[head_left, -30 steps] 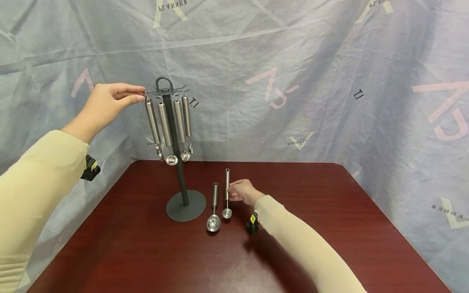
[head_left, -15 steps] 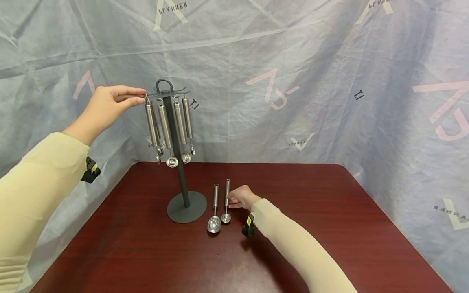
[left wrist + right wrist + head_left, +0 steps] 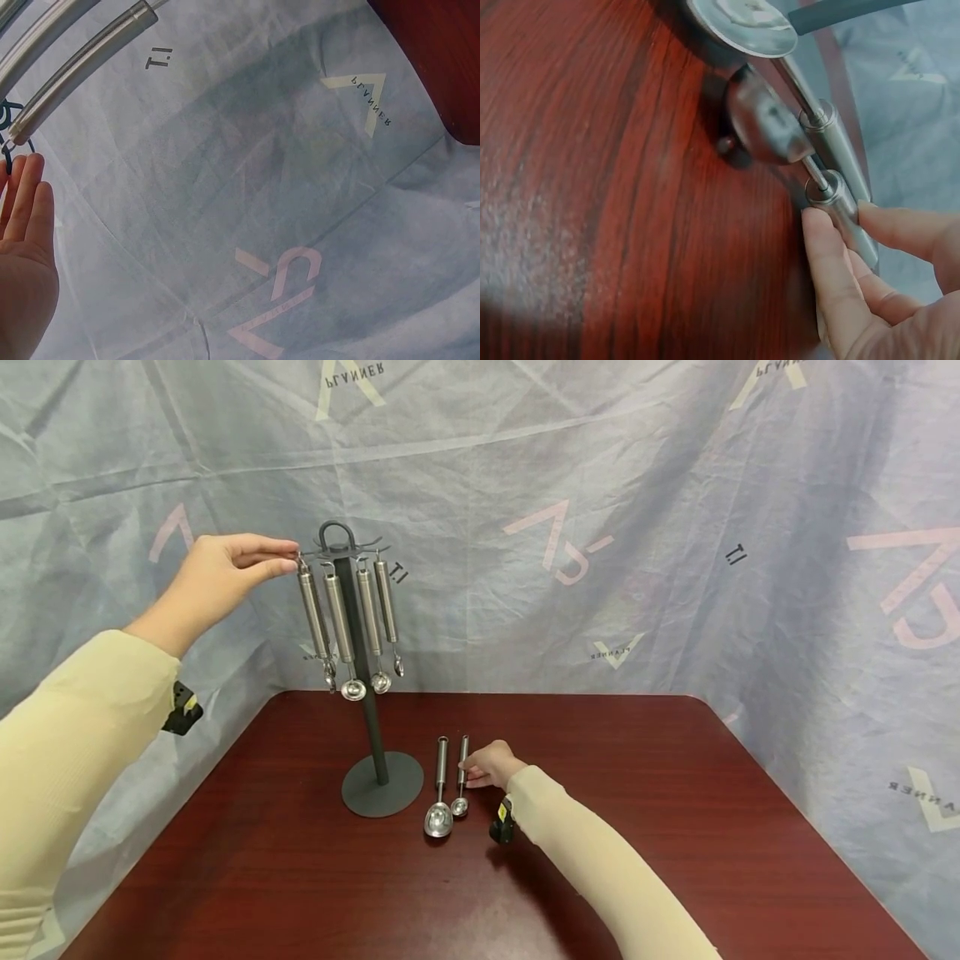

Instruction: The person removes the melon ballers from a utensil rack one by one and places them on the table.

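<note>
The right wrist view alone clearly shows the right hand [image 3: 889,322] pinching 1 spoon [image 3: 841,210]; the left wrist view crops the left hand [image 3: 28,259], whose grip I cannot tell.

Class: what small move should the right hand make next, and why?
Probably lower the smaller scoop fully onto the table: the right hand pinches its handle, its bowl is at or just above the surface, and the larger scoop lies alongside.

Rack [image 3: 371,718] on table [image 3: 300,877], utensils [image 3: 339,618] hanging from it, spoons [image 3: 438,819] (two) at right
</note>
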`<state>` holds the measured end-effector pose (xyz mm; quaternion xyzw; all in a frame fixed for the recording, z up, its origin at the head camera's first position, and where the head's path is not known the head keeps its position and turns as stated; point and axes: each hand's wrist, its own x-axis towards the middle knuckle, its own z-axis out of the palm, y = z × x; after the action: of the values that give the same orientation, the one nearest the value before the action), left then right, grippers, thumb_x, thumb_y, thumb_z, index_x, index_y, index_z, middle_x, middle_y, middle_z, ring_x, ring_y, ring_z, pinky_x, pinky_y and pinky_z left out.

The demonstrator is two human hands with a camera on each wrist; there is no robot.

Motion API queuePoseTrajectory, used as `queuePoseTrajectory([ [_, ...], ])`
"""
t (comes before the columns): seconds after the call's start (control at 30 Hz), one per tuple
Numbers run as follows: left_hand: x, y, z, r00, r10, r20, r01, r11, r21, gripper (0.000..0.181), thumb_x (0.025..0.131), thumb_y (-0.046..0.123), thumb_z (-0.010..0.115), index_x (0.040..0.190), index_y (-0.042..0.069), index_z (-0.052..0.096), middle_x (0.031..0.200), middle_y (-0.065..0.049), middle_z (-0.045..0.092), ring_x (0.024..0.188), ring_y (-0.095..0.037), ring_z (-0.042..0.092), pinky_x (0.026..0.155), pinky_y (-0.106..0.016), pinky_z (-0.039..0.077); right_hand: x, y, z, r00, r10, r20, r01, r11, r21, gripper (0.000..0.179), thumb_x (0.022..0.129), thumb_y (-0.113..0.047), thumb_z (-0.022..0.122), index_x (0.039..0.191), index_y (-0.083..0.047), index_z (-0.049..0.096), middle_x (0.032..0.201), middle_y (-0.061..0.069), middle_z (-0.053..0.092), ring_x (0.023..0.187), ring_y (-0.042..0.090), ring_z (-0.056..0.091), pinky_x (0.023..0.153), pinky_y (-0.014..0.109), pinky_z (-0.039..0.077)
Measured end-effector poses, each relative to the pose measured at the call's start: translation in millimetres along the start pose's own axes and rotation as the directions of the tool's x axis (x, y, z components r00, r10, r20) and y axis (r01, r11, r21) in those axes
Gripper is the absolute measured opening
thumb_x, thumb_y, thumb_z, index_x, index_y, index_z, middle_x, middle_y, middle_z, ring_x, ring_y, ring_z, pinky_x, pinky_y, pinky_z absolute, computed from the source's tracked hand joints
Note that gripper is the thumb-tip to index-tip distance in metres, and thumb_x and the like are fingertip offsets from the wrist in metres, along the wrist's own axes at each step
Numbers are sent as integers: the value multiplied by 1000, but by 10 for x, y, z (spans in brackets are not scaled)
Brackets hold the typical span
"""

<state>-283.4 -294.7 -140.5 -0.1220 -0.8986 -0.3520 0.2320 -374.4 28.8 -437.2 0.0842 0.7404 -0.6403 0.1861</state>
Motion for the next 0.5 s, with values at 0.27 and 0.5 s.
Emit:
queuePoseTrajectory([
  [0.27, -17, -10, -5, 1000, -24, 6, 24, 1000, -1, 47, 89, 45, 68, 129, 23, 64, 101, 33, 65, 104, 13, 53, 100, -31, 39, -29, 37, 10, 1000, -24, -11, 24, 1000, 2, 55, 81, 6, 72, 129, 13, 45, 90, 16, 61, 66, 23, 63, 69, 39, 60],
  [0.5, -22, 9, 10, 1000, -12, -3, 12, 1000, -6, 47, 88, 45, 68, 129, 22, 65, 100, 34, 65, 101, 15, 53, 93, -23, 40, -62, 28, 4, 999, -34, -26, 33, 999, -8, 56, 83, 5, 71, 131, 13, 44, 90, 16, 59, 68, 23, 64, 70, 38, 60],
])
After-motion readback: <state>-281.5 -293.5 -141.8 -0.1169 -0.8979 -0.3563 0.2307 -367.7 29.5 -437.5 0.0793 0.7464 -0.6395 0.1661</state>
